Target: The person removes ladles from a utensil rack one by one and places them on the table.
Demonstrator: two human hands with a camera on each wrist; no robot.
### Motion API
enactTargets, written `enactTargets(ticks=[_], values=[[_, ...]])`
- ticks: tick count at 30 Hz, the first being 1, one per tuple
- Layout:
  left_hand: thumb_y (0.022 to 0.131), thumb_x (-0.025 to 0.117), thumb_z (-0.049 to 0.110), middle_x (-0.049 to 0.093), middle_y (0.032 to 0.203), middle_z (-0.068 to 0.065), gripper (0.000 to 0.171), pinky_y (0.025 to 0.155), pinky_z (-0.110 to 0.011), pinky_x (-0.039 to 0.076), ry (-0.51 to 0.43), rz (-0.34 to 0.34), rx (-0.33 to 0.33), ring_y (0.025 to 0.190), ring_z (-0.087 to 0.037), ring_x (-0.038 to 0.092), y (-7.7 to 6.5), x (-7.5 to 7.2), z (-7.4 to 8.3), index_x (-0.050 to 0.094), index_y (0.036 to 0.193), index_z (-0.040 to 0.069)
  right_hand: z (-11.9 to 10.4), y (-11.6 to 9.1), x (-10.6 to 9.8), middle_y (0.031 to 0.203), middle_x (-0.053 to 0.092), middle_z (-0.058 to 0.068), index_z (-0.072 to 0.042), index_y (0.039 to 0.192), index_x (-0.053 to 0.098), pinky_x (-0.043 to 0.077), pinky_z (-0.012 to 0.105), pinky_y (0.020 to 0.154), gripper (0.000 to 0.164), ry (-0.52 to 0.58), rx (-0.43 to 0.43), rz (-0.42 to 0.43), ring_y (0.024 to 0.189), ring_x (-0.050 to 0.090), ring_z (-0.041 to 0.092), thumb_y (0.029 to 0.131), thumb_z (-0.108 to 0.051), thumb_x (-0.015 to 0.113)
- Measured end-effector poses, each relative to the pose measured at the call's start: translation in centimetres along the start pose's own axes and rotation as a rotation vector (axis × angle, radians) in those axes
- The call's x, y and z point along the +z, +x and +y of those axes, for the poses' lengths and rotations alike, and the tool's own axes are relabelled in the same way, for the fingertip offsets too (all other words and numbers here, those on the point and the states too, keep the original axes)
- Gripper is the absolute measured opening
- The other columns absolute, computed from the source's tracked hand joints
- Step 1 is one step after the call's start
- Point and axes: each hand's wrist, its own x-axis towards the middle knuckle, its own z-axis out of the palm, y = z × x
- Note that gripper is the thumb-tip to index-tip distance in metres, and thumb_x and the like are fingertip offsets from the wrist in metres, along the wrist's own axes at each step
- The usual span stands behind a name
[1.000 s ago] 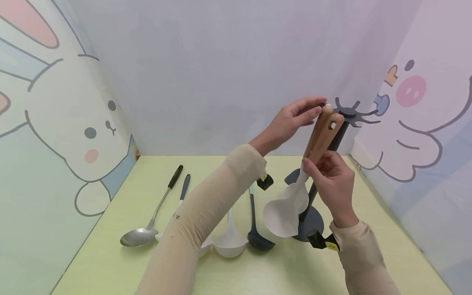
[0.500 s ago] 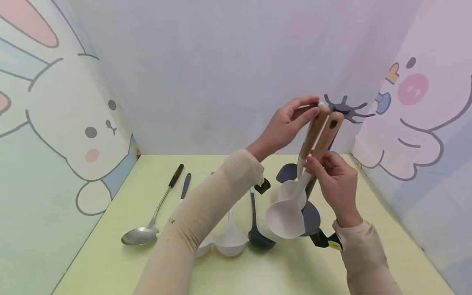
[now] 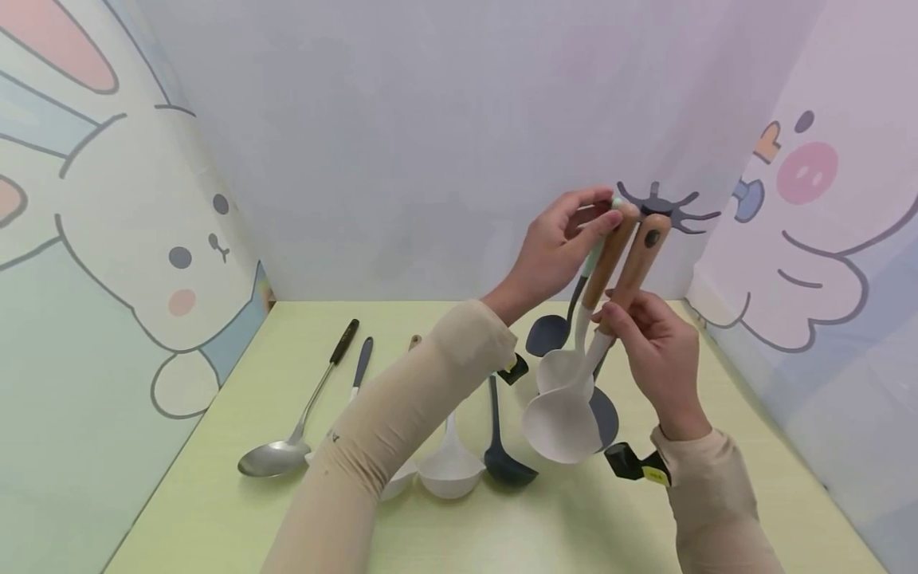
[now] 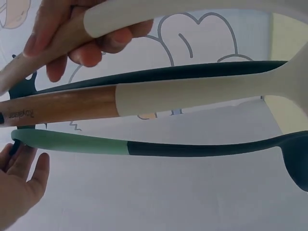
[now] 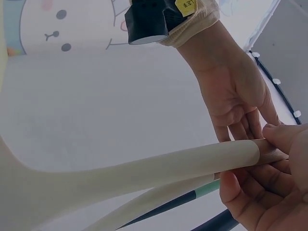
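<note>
My right hand point(image 3: 658, 355) grips a white ladle point(image 3: 562, 426) by its wooden handle, its bowl hanging down in front of a dark utensil rack point(image 3: 656, 207). My left hand point(image 3: 548, 247) is up at the rack's hooks, thumb and fingers around a hook end. On the rack, close to those fingers, hang a second white ladle with a wooden handle point(image 3: 608, 271) and a dark ladle with a green handle point(image 4: 72, 142). The left wrist view has the left fingertips at the hook by the green handle's end; their exact contact is partly hidden.
On the table lie a metal spoon point(image 3: 272, 460), a grey-handled utensil point(image 3: 362, 363), a white ladle point(image 3: 452, 470) and a dark ladle point(image 3: 508, 469). My left sleeve covers parts of some. The rack's round base point(image 3: 606, 418) stands behind the held ladle. Printed walls surround the table.
The rack's hooks have turned and shifted left with the hanging ladles, bringing the green handle into view. The held ladle now stands farther apart from the hanging white one.
</note>
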Motion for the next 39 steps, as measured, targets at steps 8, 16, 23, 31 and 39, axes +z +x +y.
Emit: enactTargets(ticks=[8,16,23,31,39], values=[[0.101,0.061,0.015,0.056,0.131,-0.007,0.039,0.095,-0.014,0.045,0.087,0.04,0.035,0.117,-0.001,0.057,-0.4,-0.1,0.1,0.054,0.137,0.0,-0.1,0.6,0.0,0.081,0.07,-0.013,0.015,0.102,0.067,0.049,0.012,0.06,0.012,0.035,-0.02,-0.006,0.064,0.063,0.001,0.091,0.011,0.064],[0.1,0.063,0.017,0.057,0.129,-0.008,0.041,0.093,-0.015,0.044,0.188,0.06,0.068,0.117,-0.003,0.057,-0.7,-0.3,0.4,0.055,0.136,0.001,-0.2,1.0,-0.2,0.083,0.07,-0.016,0.014,0.103,0.068,0.047,0.011,0.059,0.013,0.007,-0.047,-0.014,0.063,0.06,-0.001,0.091,0.009,0.065],[0.099,0.065,0.019,0.058,0.127,-0.009,0.041,0.096,-0.018,0.043,0.257,0.084,0.097,0.115,-0.004,0.057,-1.1,-0.5,0.7,0.057,0.135,0.001,-0.6,1.0,-0.3,0.083,0.069,-0.019,0.012,0.105,0.068,0.047,0.011,0.059,0.014,-0.018,-0.036,-0.028,0.063,0.06,-0.001,0.092,0.01,0.064],[0.099,0.066,0.02,0.058,0.126,-0.009,0.04,0.098,-0.02,0.042,0.291,0.097,0.102,0.117,-0.005,0.057,-1.1,-0.5,0.8,0.058,0.133,0.001,-0.7,0.9,-0.5,0.083,0.07,-0.017,0.012,0.104,0.068,0.047,0.011,0.059,0.013,-0.014,-0.029,-0.038,0.063,0.06,0.001,0.092,0.011,0.063],[0.098,0.067,0.021,0.06,0.125,-0.007,0.039,0.096,-0.018,0.042,0.294,0.117,0.093,0.115,-0.003,0.058,-0.9,-0.5,0.7,0.06,0.131,0.001,-0.9,0.7,-0.8,0.084,0.07,-0.015,0.015,0.104,0.066,0.048,0.012,0.061,0.013,-0.015,-0.03,-0.049,0.064,0.059,0.002,0.093,0.01,0.063]])
